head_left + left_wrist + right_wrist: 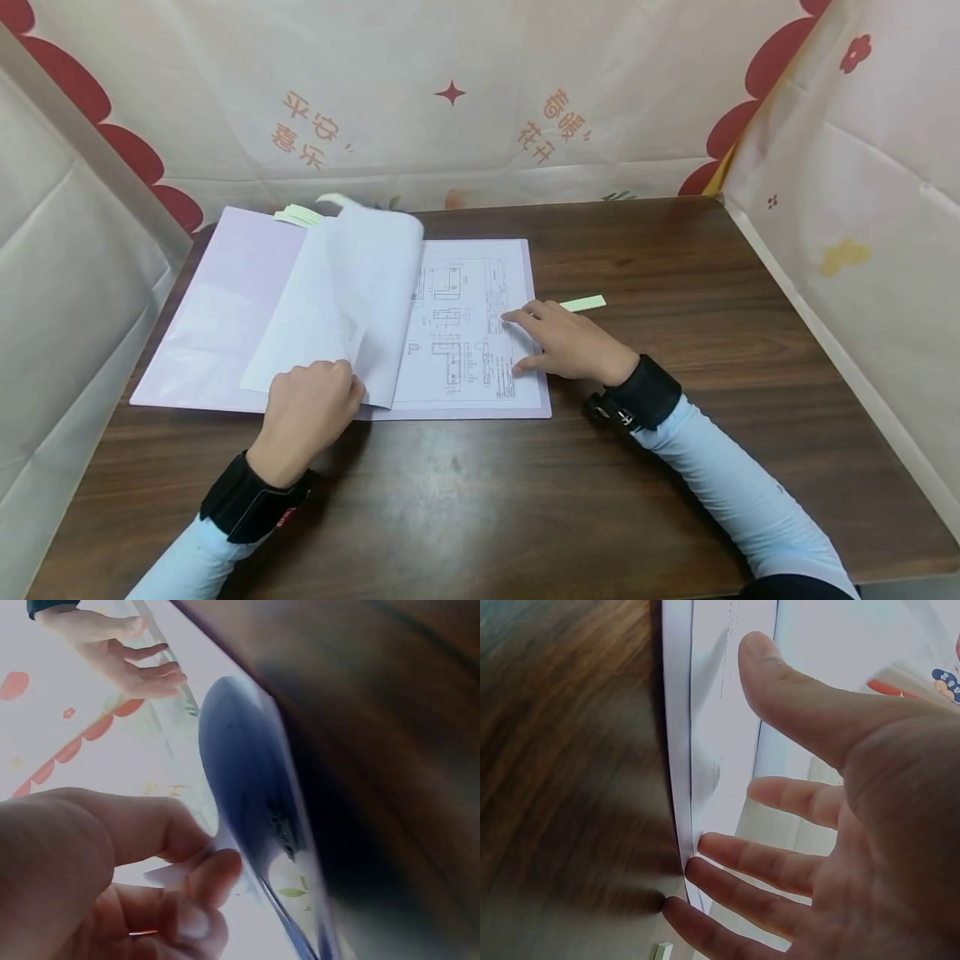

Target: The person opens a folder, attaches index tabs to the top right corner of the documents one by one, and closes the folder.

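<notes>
An open lilac folder (202, 333) of paper sheets lies on the brown table. My left hand (313, 412) pinches the lower edge of a white sheet (390, 283), which curves upward toward the left side. In the left wrist view the thumb and fingers hold the paper edge (180, 870). Under it, on the right side, a technical drawing (450, 362) with line figures and small text is visible. My right hand (566, 343), fingers spread, is at the drawing's right edge. In the right wrist view its thumb and fingers (757, 862) are extended and hold nothing.
A pale green strip (585, 303) sticks out beyond my right hand. More green tabs (298, 215) show at the folder's top left. The wooden table (645, 258) is bordered behind and at the sides by a printed white cloth (450, 50).
</notes>
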`<state>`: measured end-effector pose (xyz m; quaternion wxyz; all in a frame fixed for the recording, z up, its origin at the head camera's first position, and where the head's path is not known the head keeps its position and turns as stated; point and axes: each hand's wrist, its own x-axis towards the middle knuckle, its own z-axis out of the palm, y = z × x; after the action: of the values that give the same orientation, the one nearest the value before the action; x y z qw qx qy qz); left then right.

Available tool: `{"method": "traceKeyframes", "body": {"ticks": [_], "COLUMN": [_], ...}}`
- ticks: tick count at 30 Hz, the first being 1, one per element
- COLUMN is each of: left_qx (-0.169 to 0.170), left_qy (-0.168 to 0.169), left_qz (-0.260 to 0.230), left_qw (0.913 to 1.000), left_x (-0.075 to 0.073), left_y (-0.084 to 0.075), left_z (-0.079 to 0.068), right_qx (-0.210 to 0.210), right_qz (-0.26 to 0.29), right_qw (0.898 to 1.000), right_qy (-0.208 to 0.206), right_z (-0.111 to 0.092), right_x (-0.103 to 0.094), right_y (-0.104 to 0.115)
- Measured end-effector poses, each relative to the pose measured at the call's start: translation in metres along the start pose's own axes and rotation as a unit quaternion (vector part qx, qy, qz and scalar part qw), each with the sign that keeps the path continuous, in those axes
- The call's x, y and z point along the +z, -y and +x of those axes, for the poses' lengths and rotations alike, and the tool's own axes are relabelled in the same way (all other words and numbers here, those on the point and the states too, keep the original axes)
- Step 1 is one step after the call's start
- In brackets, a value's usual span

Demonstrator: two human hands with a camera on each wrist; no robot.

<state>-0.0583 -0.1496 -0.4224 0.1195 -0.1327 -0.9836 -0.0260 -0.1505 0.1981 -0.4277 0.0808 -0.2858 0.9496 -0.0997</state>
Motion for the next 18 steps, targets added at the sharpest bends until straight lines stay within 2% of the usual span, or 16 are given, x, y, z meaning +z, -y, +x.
{"method": "traceKeyframes", "body": {"ticks": [7, 12, 18], "left_qx": [-0.010, -0.015, -0.009], "left_qy": [0.049, 0.089, 0.096], "left_qz": [0.001, 0.021, 0.037], "left_qw": [0.9988, 0.9957, 0.9946], "left_x": [0.0051, 0.0049, -0.0014], "left_y": [0.0071, 0.0096, 0.0059], "left_z": [-0.0032, -0.0021, -0.0024], "right_qx": [-0.004, -0.008, -0.011], "right_qz": [-0.013, -0.031, -0.036], "right_qw": [1.000, 0.999, 0.999], "right_qy": [-0.006, -0.007, -0.006], "right_z": [0.0007, 0.0018, 0.0009], "right_x": [0.0014, 0.0031, 0.0026], "right_y": [-0.0021, -0.0017, 0.0019]}}
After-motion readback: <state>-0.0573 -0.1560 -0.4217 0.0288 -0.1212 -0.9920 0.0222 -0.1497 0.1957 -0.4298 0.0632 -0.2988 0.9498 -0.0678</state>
